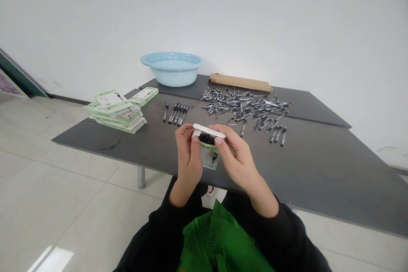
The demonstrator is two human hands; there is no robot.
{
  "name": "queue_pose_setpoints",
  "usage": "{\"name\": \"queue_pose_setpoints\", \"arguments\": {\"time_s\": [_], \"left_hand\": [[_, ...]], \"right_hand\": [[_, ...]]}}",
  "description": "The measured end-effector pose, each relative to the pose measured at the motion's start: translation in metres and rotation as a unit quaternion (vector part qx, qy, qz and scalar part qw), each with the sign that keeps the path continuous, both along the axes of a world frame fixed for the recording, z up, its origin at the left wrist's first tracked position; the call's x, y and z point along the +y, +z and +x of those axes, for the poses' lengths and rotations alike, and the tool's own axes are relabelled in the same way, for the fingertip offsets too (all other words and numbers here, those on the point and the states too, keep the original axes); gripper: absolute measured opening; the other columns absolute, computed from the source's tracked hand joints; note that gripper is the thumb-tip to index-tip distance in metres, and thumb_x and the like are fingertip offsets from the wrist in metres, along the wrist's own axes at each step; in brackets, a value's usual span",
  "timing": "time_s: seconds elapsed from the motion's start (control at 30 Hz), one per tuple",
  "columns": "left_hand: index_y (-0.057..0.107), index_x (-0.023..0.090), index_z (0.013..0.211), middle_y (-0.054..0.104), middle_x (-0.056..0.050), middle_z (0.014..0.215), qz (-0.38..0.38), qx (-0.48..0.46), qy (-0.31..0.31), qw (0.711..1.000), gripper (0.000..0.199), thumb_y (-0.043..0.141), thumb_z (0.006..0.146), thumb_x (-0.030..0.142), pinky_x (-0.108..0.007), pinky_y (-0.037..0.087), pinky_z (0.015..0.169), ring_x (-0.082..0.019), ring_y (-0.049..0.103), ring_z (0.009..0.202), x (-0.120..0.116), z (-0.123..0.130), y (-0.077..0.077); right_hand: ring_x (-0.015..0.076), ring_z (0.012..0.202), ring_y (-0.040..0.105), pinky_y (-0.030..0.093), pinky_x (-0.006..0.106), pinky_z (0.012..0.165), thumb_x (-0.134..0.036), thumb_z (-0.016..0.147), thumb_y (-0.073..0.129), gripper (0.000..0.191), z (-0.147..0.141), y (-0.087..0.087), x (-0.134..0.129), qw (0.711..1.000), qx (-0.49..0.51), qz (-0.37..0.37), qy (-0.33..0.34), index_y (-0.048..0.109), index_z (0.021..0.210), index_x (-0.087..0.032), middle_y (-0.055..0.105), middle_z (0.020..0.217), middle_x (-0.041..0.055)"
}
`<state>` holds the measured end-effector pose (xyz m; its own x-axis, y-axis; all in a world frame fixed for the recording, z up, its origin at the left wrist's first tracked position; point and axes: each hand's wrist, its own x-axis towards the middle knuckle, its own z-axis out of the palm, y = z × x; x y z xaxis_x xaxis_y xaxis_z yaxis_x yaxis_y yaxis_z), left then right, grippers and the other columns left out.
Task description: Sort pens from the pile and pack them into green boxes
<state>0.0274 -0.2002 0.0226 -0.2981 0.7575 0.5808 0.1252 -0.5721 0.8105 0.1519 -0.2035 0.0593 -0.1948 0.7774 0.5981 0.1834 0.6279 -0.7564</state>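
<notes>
Well, both hands [189, 159] [236, 155] hold a box [208, 160] with blurred lettering [209, 147].

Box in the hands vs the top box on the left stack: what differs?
Held box: gripped by left hand and right hand; top box: lies on the stack, untouched.
Held box: open, dark contents showing; top box: no opening visible.
Shared: white-and-green surfaces with a dark printed picture.

Light is bright and even; white glare lies on the floor [79, 195] left of the table [318, 170], and the held box [208, 161] looks slightly blurred.
</notes>
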Motion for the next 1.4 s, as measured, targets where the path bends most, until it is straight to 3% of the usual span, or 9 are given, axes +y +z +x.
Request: {"name": "queue_pose_setpoints", "arguments": {"time_s": [0.17, 0.37, 0.7, 0.9, 1.1, 1.23, 1.4], "left_hand": [[0.049, 0.024, 0.122, 0.056, -0.006, 0.113, -0.034, 0.005, -0.018, 0.999, 0.028, 0.036, 0.102, 0.039, -0.03, 0.045, 0.088, -0.018, 0.056, 0.101, -0.002, -0.001, -0.002], [0.051, 0.023, 0.124, 0.057, -0.007, 0.111, -0.02, -0.005, -0.114, 0.993, 0.038, 0.036, 0.099, 0.047, -0.032, 0.045, 0.085, -0.021, 0.056, 0.097, -0.001, -0.006, -0.01], [0.057, 0.022, 0.099, 0.059, -0.003, 0.09, -0.068, 0.009, -0.066, 0.995, 0.035, 0.032, 0.101, 0.047, -0.028, 0.044, 0.072, -0.017, 0.055, 0.081, -0.002, -0.004, 0.006], [0.057, 0.021, 0.092, 0.06, -0.002, 0.086, -0.103, 0.015, -0.079, 0.991, 0.023, 0.041, 0.098, 0.037, -0.028, 0.044, 0.075, -0.017, 0.056, 0.081, -0.004, -0.004, 0.014], [0.054, 0.022, 0.09, 0.058, -0.001, 0.086, -0.113, 0.027, -0.103, 0.988, 0.019, 0.038, 0.096, 0.029, -0.028, 0.043, 0.075, -0.017, 0.054, 0.081, -0.003, -0.007, 0.018], [0.053, 0.021, 0.087, 0.054, 0.0, 0.083, -0.114, 0.028, -0.133, 0.984, 0.017, 0.037, 0.093, 0.025, -0.027, 0.041, 0.069, -0.016, 0.051, 0.076, 0.0, -0.009, 0.018], [0.052, 0.021, 0.084, 0.052, 0.001, 0.076, -0.125, 0.028, -0.111, 0.985, 0.018, 0.037, 0.092, 0.026, -0.026, 0.038, 0.062, -0.015, 0.048, 0.069, -0.003, -0.009, 0.022]], "right_hand": [[0.0191, 0.106, 0.065, 0.05, 0.034, 0.095, -0.026, 0.098, 0.051, 0.024, 0.002, 0.005, 0.0, 0.999, -0.011, 0.036, -0.012, 0.07, 0.111, -0.025, 0.07, 0.111, 0.0064], [0.0196, 0.107, 0.066, 0.052, 0.036, 0.095, -0.022, 0.095, 0.054, 0.021, 0.008, 0.002, 0.0, 1.0, -0.009, 0.025, 0.006, 0.072, 0.107, -0.025, 0.071, 0.112, 0.0067], [0.0194, 0.108, 0.065, 0.051, 0.037, 0.096, -0.018, 0.097, 0.048, 0.026, 0.012, 0.006, -0.004, 0.996, -0.064, 0.057, 0.014, 0.07, 0.109, -0.024, 0.07, 0.112, 0.0076], [0.0204, 0.111, 0.063, 0.052, 0.038, 0.096, -0.016, 0.096, 0.05, 0.031, 0.013, 0.0, -0.012, 0.993, -0.081, 0.086, 0.003, 0.067, 0.12, -0.025, 0.067, 0.115, 0.0093], [0.0206, 0.115, 0.061, 0.052, 0.037, 0.097, -0.014, 0.094, 0.051, 0.036, 0.015, -0.003, -0.015, 0.987, -0.125, 0.098, -0.008, 0.064, 0.126, -0.025, 0.063, 0.122, 0.0104], [0.0203, 0.114, 0.062, 0.052, 0.037, 0.098, -0.014, 0.095, 0.051, 0.032, 0.018, 0.0, -0.013, 0.985, -0.136, 0.101, -0.013, 0.064, 0.123, -0.025, 0.064, 0.119, 0.0098], [0.0216, 0.111, 0.063, 0.054, 0.039, 0.094, -0.021, 0.093, 0.057, 0.021, 0.023, -0.001, -0.011, 0.99, -0.121, 0.076, 0.006, 0.058, 0.114, -0.024, 0.065, 0.119, 0.0104]]}}
